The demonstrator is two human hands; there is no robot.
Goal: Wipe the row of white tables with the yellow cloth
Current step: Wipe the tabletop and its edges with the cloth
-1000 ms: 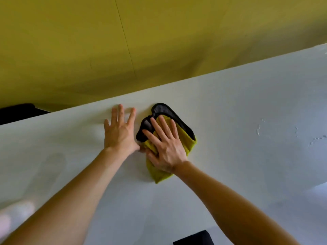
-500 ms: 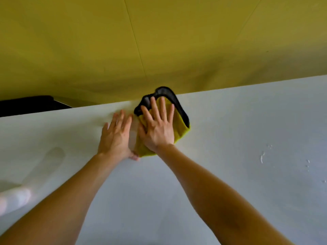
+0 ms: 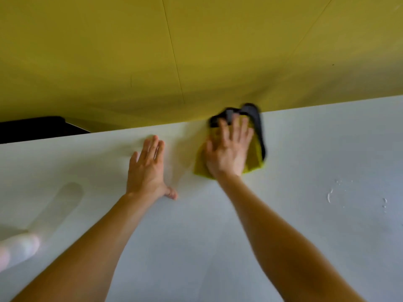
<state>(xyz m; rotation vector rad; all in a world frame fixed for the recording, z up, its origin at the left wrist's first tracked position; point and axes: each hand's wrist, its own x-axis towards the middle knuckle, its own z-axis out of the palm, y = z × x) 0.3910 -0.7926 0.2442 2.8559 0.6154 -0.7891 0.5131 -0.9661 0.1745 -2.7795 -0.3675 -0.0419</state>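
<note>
The yellow cloth (image 3: 255, 159) with a dark grey edge lies at the far edge of the white table (image 3: 305, 225), its dark part hanging slightly over that edge. My right hand (image 3: 229, 149) presses flat on it with fingers spread and straight; it is blurred with motion. My left hand (image 3: 147, 168) rests flat on the bare tabletop, a hand's width to the left of the cloth, fingers straight and together.
Beyond the table's far edge is a yellow floor (image 3: 196, 51). A black object (image 3: 32, 127) sits past the edge at far left. Small water drops (image 3: 331, 192) lie on the table at right. A pale blurred shape (image 3: 17, 249) shows at lower left.
My right hand has slid the cloth to the right along the far edge, away from my left hand. The left hand has stayed flat on the table.
</note>
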